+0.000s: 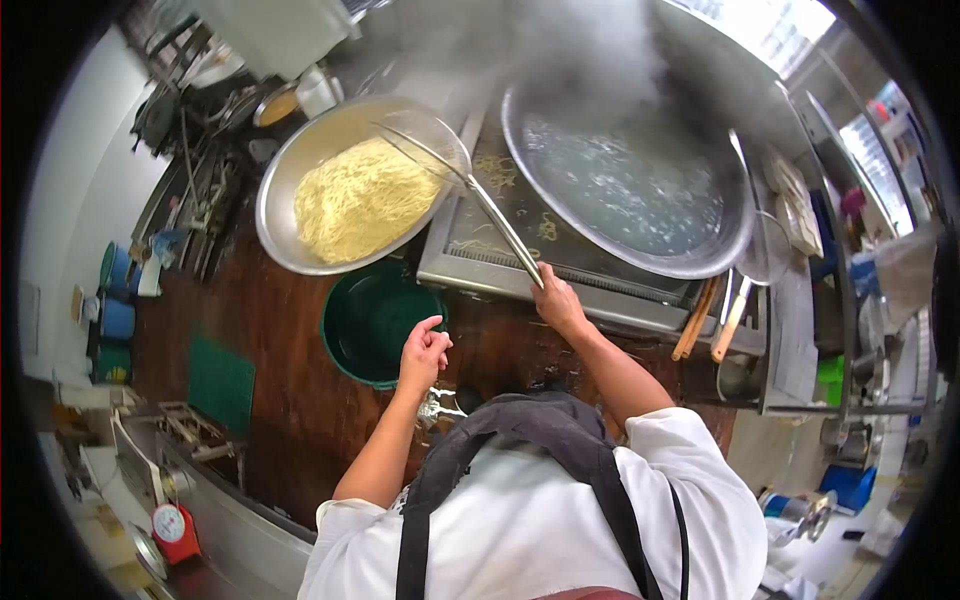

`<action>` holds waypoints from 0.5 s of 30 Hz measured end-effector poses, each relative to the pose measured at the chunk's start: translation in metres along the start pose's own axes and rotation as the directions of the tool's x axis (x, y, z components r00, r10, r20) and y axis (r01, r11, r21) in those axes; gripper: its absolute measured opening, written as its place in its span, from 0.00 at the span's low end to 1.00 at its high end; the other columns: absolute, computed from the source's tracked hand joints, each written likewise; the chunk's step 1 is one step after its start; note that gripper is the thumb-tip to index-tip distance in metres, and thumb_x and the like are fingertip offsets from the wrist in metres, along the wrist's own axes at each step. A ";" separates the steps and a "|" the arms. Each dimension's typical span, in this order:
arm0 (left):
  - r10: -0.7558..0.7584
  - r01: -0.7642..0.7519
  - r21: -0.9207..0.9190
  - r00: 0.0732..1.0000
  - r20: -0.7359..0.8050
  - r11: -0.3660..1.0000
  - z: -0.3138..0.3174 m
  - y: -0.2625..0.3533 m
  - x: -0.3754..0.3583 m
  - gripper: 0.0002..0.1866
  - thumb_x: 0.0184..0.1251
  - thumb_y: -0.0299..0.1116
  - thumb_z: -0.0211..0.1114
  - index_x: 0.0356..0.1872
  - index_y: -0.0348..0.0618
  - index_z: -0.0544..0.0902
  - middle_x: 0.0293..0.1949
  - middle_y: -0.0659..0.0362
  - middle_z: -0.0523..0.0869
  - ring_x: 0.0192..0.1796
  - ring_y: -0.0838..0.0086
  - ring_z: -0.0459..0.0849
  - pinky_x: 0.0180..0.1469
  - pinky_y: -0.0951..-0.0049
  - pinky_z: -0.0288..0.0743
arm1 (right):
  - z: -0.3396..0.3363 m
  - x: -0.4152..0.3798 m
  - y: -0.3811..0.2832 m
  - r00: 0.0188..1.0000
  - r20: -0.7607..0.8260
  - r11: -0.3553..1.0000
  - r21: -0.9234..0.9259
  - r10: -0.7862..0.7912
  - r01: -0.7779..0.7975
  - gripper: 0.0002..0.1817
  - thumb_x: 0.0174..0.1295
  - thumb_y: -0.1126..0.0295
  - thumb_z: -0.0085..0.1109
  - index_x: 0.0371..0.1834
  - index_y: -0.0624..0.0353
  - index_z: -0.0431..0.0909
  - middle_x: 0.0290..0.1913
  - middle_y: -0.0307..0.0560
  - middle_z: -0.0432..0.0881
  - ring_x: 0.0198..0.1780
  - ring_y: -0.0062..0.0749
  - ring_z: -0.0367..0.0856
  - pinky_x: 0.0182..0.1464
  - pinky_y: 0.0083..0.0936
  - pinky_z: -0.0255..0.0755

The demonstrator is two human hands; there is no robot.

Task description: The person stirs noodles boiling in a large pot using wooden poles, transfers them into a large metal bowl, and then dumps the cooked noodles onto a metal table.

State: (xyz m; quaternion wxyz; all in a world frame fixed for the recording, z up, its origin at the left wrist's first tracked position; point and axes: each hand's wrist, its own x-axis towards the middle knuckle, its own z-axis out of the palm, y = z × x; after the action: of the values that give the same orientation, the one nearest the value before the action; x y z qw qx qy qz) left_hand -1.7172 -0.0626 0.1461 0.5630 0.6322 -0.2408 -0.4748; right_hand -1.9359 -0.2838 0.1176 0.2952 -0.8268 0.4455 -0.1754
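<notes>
My right hand (558, 301) is closed round the end of a long metal fork-like tool (505, 230). The tool's prongs reach over a wide metal bowl (275, 222) that holds a heap of pale yellow noodles (365, 200). My left hand (427, 350) is raised above the edge of a green tub (370, 325), its fingers partly curled and apart, holding nothing. Right of the bowl, a large round pan (735, 250) contains bubbling, steaming water (630, 180). Loose noodle strands (548, 226) lie on the metal stove top (480, 262) between bowl and pan.
A wire strainer (766, 250) rests at the pan's right side. Wooden-handled tools (732, 320) lie at the stove's front right. A red scale (175, 532) is at the lower left. Steam veils the area behind the pan. A green mat (220, 385) lies left of the tub.
</notes>
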 end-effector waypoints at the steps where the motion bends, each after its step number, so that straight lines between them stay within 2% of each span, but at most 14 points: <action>1: -0.005 0.004 0.009 1.000 0.014 1.000 0.010 0.004 -0.001 0.20 0.73 0.31 0.62 0.64 0.38 0.74 0.34 0.59 0.83 0.23 0.83 0.75 0.25 0.80 0.70 | -0.013 -0.004 0.001 1.000 -0.013 1.000 0.023 0.005 -0.005 0.24 0.69 0.66 0.56 0.66 0.54 0.62 0.43 0.69 0.83 0.45 0.71 0.81 0.45 0.59 0.73; 4: -0.031 0.028 0.049 0.997 0.073 0.998 0.045 0.005 0.002 0.21 0.73 0.31 0.62 0.65 0.41 0.74 0.35 0.58 0.83 0.24 0.82 0.75 0.25 0.80 0.71 | -0.079 -0.023 0.001 0.983 -0.159 0.991 0.113 0.094 -0.076 0.24 0.69 0.64 0.58 0.65 0.53 0.64 0.41 0.66 0.84 0.45 0.67 0.83 0.47 0.55 0.75; 7: -0.036 0.023 0.114 0.992 0.120 0.993 0.080 0.004 0.008 0.21 0.73 0.30 0.62 0.65 0.40 0.74 0.35 0.59 0.83 0.24 0.82 0.75 0.25 0.80 0.71 | -0.153 -0.053 0.044 0.916 -0.307 0.914 0.385 0.260 -0.130 0.23 0.69 0.61 0.60 0.64 0.53 0.67 0.40 0.64 0.85 0.43 0.63 0.85 0.45 0.48 0.76; 8: -0.033 0.018 0.120 0.991 0.128 0.993 0.091 -0.001 0.012 0.21 0.73 0.30 0.61 0.65 0.40 0.74 0.35 0.59 0.83 0.24 0.82 0.75 0.25 0.80 0.71 | -0.182 -0.069 0.060 0.870 -0.393 0.909 0.396 0.296 -0.130 0.22 0.69 0.61 0.62 0.62 0.53 0.69 0.37 0.62 0.85 0.40 0.60 0.86 0.43 0.45 0.77; 9: -0.022 0.009 0.101 0.991 0.130 0.995 0.106 -0.002 0.013 0.21 0.73 0.30 0.62 0.64 0.38 0.73 0.33 0.60 0.84 0.22 0.84 0.75 0.23 0.83 0.69 | -0.198 -0.081 0.095 0.809 -0.453 0.894 0.408 0.376 -0.187 0.23 0.68 0.62 0.62 0.62 0.54 0.69 0.35 0.62 0.84 0.38 0.60 0.86 0.39 0.46 0.77; 11: -0.068 0.044 0.145 0.984 0.166 0.988 0.137 -0.001 0.013 0.21 0.73 0.30 0.61 0.65 0.39 0.73 0.34 0.60 0.83 0.23 0.83 0.76 0.25 0.82 0.71 | -0.232 -0.113 0.175 0.647 -0.710 0.957 0.145 0.278 -0.252 0.23 0.69 0.60 0.59 0.63 0.58 0.68 0.31 0.66 0.82 0.32 0.64 0.82 0.34 0.52 0.73; 12: -0.090 0.061 0.162 0.981 0.175 0.985 0.151 -0.001 0.013 0.21 0.73 0.30 0.61 0.65 0.39 0.73 0.34 0.60 0.83 0.24 0.82 0.76 0.25 0.81 0.72 | -0.240 -0.134 0.225 0.557 -0.743 0.910 0.172 0.372 -0.379 0.23 0.70 0.61 0.55 0.63 0.60 0.68 0.31 0.68 0.82 0.32 0.67 0.80 0.34 0.55 0.71; 13: -0.084 0.058 0.139 0.978 0.189 0.989 0.166 -0.005 0.015 0.21 0.72 0.29 0.62 0.64 0.38 0.73 0.33 0.60 0.83 0.22 0.84 0.75 0.22 0.82 0.69 | -0.267 -0.158 0.221 0.485 -0.805 0.886 0.102 0.340 -0.452 0.22 0.71 0.60 0.52 0.62 0.62 0.68 0.32 0.68 0.82 0.34 0.69 0.81 0.36 0.57 0.71; 14: -0.090 0.062 0.140 0.976 0.199 0.988 0.181 -0.006 0.015 0.21 0.72 0.30 0.63 0.64 0.38 0.73 0.32 0.60 0.83 0.22 0.84 0.75 0.22 0.82 0.69 | -0.281 -0.175 0.247 0.411 -0.762 0.818 0.260 0.500 -0.512 0.25 0.70 0.60 0.52 0.63 0.64 0.68 0.34 0.70 0.83 0.37 0.69 0.82 0.39 0.59 0.71; 15: -0.098 0.069 0.142 0.973 0.208 0.987 0.194 -0.006 0.014 0.21 0.72 0.30 0.63 0.64 0.39 0.73 0.32 0.60 0.83 0.22 0.84 0.75 0.22 0.82 0.69 | -0.288 -0.193 0.268 0.409 -0.793 0.792 0.143 0.451 -0.594 0.27 0.69 0.61 0.52 0.66 0.68 0.66 0.36 0.73 0.83 0.40 0.70 0.82 0.40 0.58 0.72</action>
State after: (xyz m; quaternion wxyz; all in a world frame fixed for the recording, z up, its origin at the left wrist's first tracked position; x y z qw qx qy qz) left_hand -1.8821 -0.1666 0.1527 0.4696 0.6233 -0.3044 -0.5462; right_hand -2.3693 -0.3319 0.1600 0.0369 -0.4974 0.7760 -0.3861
